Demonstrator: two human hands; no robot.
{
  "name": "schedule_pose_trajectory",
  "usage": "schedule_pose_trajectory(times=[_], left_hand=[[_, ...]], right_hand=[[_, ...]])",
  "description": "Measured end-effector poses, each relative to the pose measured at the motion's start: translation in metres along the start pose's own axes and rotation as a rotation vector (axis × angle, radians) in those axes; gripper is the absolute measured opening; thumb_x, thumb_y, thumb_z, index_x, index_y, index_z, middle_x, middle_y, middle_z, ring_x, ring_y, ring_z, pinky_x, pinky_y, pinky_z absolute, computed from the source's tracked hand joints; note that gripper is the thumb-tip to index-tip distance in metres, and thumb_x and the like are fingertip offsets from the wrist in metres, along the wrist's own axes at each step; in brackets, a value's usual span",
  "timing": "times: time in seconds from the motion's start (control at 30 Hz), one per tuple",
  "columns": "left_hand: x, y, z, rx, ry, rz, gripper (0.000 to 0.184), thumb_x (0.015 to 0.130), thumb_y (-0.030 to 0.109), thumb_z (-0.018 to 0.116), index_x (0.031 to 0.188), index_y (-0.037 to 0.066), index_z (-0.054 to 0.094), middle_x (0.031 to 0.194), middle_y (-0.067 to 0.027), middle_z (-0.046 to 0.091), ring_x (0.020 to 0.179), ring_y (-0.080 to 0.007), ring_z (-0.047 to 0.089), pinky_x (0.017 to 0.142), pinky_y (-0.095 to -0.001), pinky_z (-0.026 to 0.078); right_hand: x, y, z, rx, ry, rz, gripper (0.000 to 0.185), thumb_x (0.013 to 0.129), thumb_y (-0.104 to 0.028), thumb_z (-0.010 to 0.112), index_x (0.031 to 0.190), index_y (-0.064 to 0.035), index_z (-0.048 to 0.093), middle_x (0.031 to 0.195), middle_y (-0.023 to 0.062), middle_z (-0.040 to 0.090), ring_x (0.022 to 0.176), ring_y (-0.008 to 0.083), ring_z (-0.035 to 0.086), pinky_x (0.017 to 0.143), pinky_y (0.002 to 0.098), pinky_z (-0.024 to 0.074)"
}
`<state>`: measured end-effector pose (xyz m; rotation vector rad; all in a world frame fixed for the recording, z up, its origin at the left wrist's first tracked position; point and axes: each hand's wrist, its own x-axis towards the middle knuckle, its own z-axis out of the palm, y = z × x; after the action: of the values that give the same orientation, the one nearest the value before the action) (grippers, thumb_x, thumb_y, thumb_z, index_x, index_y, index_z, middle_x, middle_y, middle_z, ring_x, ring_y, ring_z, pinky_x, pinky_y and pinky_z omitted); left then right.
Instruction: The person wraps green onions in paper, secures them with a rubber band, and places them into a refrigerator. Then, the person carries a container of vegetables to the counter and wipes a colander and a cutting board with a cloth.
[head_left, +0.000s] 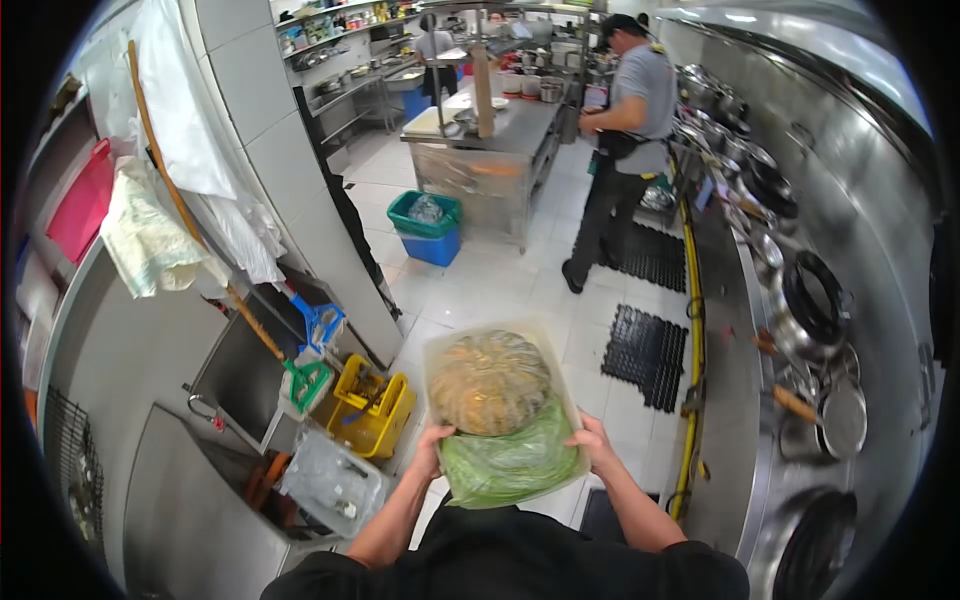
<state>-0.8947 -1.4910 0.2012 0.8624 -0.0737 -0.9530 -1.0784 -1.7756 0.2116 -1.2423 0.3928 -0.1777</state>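
Both my hands carry a pale rectangular plastic tub (436,345) in front of my body. Inside it, at the far end, lies a large ribbed pumpkin (490,382), mottled orange and green-grey. A clear plastic bag of something green (515,455) fills the near end; its contents are blurred by the film. My left hand (430,450) grips the left side of the tub, with its thumb over the rim. On the opposite side, my right hand (594,445) is closed around the edge, thumb inward. The fingers under the tub are hidden.
A yellow mop bucket (375,410) and mops stand left of the tub. Ahead are a blue bin (432,245), a steel table (500,130) and a co-worker (640,100). Black mats (645,355) lie on the floor. Pots (805,310) line the steel counter on the right.
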Motion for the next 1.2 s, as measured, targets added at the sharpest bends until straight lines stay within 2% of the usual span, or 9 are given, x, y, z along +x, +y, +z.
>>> schedule_pose_trajectory(times=[0.07,0.17,0.27,0.37,0.5,0.6,0.77,0.97,1.2], left_hand=[[0.047,0.038,-0.029,-0.068,0.143,0.094,0.055,0.081,0.021,0.064,0.129,-0.004,0.06,0.112,-0.0177,0.071,0.099,-0.0318,0.072,0.092,-0.0441,0.059],[0.118,0.101,-0.049,-0.086,0.285,0.164,0.055,0.08,0.023,0.062,0.128,-0.005,0.06,0.111,-0.018,0.072,0.098,-0.0325,0.072,0.092,-0.0447,0.058],[0.193,0.158,-0.095,-0.125,0.257,0.06,0.053,0.081,0.024,0.061,0.126,-0.005,0.061,0.11,-0.0185,0.071,0.097,-0.0334,0.071,0.093,-0.0449,0.058],[0.264,0.239,-0.068,-0.151,0.218,0.04,0.052,0.081,0.023,0.06,0.125,-0.005,0.061,0.108,-0.0181,0.071,0.097,-0.0335,0.071,0.094,-0.0448,0.058],[0.377,0.312,-0.086,-0.085,0.192,0.139,0.056,0.081,0.02,0.061,0.131,-0.003,0.057,0.118,-0.0184,0.068,0.103,-0.0327,0.07,0.094,-0.0446,0.058],[0.468,0.365,-0.112,-0.006,0.215,0.155,0.086,0.075,0.015,0.061,0.156,0.007,0.032,0.145,-0.0165,0.051,0.126,-0.033,0.057,0.102,-0.0439,0.052],[0.625,0.442,-0.194,0.019,0.256,0.259,0.082,0.074,0.012,0.062,0.152,0.003,0.039,0.141,-0.0167,0.054,0.122,-0.0314,0.058,0.099,-0.0405,0.052],[0.718,0.573,-0.266,-0.113,0.378,0.286,0.069,0.08,0.015,0.064,0.145,0.0,0.046,0.124,-0.0168,0.064,0.107,-0.0306,0.067,0.092,-0.0416,0.057],[0.854,0.757,-0.372,-0.253,0.238,0.374,0.068,0.081,0.01,0.062,0.145,-0.005,0.046,0.132,-0.0201,0.063,0.113,-0.0337,0.067,0.097,-0.0455,0.058]], right_hand=[[0.094,-0.013,0.019,-0.002,-0.071,-0.005,0.078,0.066,-0.011,0.06,0.143,0.0063,0.055,0.122,0.0126,0.066,0.106,0.0214,0.063,0.094,0.0322,0.0501],[0.214,-0.025,0.035,-0.042,-0.157,0.038,0.079,0.068,-0.009,0.059,0.145,0.0066,0.052,0.124,0.0125,0.066,0.108,0.0219,0.063,0.095,0.0331,0.0503],[0.304,-0.056,0.062,0.034,-0.192,0.124,0.078,0.069,-0.009,0.059,0.145,0.0069,0.051,0.126,0.0126,0.065,0.109,0.0227,0.063,0.096,0.0334,0.0504],[0.39,-0.091,0.078,0.074,-0.152,0.085,0.073,0.071,-0.01,0.06,0.141,0.0082,0.052,0.126,0.0149,0.065,0.11,0.0247,0.064,0.096,0.033,0.0508],[0.519,-0.112,0.078,0.061,-0.086,0.043,0.07,0.072,-0.009,0.059,0.14,0.0081,0.053,0.126,0.0145,0.065,0.109,0.0253,0.065,0.094,0.0344,0.052],[0.631,-0.109,0.08,0.112,-0.153,0.097,0.072,0.073,-0.008,0.06,0.143,0.0062,0.054,0.126,0.0121,0.066,0.107,0.021,0.065,0.093,0.0324,0.0528],[0.838,-0.09,0.086,-0.057,-0.128,0.173,0.057,0.072,-0.011,0.06,0.125,0.0082,0.063,0.111,0.013,0.07,0.096,0.0228,0.068,0.087,0.0347,0.055],[1.028,-0.135,0.175,-0.046,-0.228,0.191,0.05,0.074,-0.013,0.059,0.12,0.0039,0.065,0.102,0.0082,0.068,0.085,0.018,0.063,0.077,0.0308,0.0522],[1.227,-0.167,0.313,-0.085,-0.226,0.058,0.061,0.077,-0.01,0.057,0.137,0.0022,0.059,0.109,0.0034,0.065,0.094,0.0131,0.057,0.084,0.0255,0.0457]])
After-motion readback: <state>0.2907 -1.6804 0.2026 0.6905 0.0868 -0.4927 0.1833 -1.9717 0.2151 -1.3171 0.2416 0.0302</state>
